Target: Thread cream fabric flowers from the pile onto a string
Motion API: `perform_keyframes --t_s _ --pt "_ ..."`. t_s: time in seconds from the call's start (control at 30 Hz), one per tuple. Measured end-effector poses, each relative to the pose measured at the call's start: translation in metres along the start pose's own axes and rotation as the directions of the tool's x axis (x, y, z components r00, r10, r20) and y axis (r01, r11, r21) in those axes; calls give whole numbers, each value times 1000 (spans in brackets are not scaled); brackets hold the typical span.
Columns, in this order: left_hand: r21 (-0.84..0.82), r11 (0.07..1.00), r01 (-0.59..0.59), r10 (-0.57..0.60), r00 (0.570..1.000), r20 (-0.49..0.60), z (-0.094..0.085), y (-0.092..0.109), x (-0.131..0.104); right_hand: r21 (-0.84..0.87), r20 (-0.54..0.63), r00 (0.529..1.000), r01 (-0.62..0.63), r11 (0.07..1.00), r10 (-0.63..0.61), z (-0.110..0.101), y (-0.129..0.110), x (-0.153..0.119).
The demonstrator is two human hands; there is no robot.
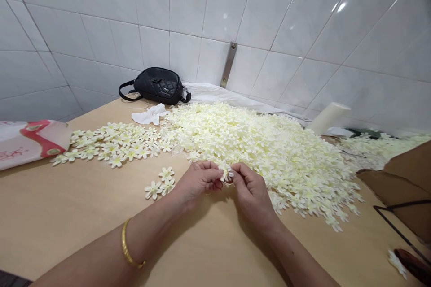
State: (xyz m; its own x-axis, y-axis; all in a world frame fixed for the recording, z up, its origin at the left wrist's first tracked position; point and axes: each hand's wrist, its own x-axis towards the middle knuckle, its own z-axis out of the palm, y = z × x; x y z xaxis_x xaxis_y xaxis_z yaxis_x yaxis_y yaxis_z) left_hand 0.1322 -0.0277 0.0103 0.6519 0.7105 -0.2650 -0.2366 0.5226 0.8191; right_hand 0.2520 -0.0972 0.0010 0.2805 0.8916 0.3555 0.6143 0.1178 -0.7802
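L hand (pixel 198 181) & R hand (pixel 252 193) nearly meet, fingertips (pixel 218 173) pinched; L forearm (pixel 101 253) & R forearm (pixel 296 249) reach fwd, bare, angled inwd.

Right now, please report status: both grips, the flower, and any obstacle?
Left grip, right grip: both pinching a pale flower. Flower held in front of the heap. Three loose flowers beside the left grip; nothing visibly blocking.
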Motion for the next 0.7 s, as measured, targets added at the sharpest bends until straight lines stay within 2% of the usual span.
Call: perform_keyframes --t_s 0.2,0.37,0.47,0.57,0.7 --pt "16 999 -37 37 999 19 -2 -2 2 229 -1 994 -105 968 108 -2 -1 1" --pt "40 995 -94 93 996 13 -7 -5 6 216 -89 986 -116 969 138 -12 -3 8" --pt "52 993 -107 107 994 5 -7 -5 7 99 -184 979 -72 993 89 -24 -6 17" --pt "47 995 -84 84 996 0 -5 -3 6 -139 -285 958 -14 990 -26 -42 -8 34" --pt "26 998 -55 55 998 1 -6 -4 7 -484 -296 934 34 874 -200 -61 -6 71"
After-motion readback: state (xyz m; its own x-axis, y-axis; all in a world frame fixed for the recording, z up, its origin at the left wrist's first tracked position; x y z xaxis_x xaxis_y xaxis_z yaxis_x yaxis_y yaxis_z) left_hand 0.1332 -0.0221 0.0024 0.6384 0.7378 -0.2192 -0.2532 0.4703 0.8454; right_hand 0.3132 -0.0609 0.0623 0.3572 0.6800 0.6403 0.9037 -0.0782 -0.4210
